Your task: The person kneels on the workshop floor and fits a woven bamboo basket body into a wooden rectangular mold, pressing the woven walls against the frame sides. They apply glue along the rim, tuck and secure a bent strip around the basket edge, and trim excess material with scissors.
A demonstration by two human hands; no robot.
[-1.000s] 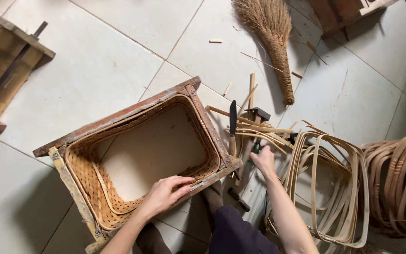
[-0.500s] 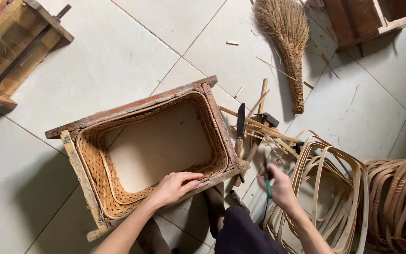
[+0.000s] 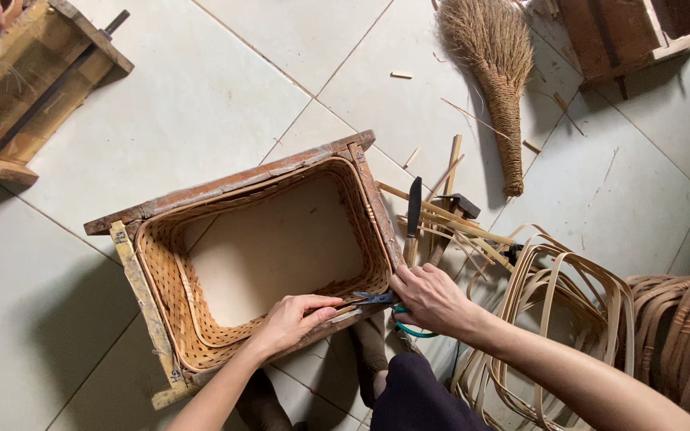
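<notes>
My right hand (image 3: 433, 299) grips green-handled pliers (image 3: 381, 301), nose pointing left along the woven basket (image 3: 201, 319) near rim. My left hand (image 3: 293, 319) presses that rim, fingers curled, just left of the nose.

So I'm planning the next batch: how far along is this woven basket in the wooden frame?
Done: the basket walls are woven up to the wooden frame. In hand: the left hand steadies the near rim while the right hand brings green-handled scissors to it. Left, probably: finishing the rim; bent strips lie unused alongside.
</notes>
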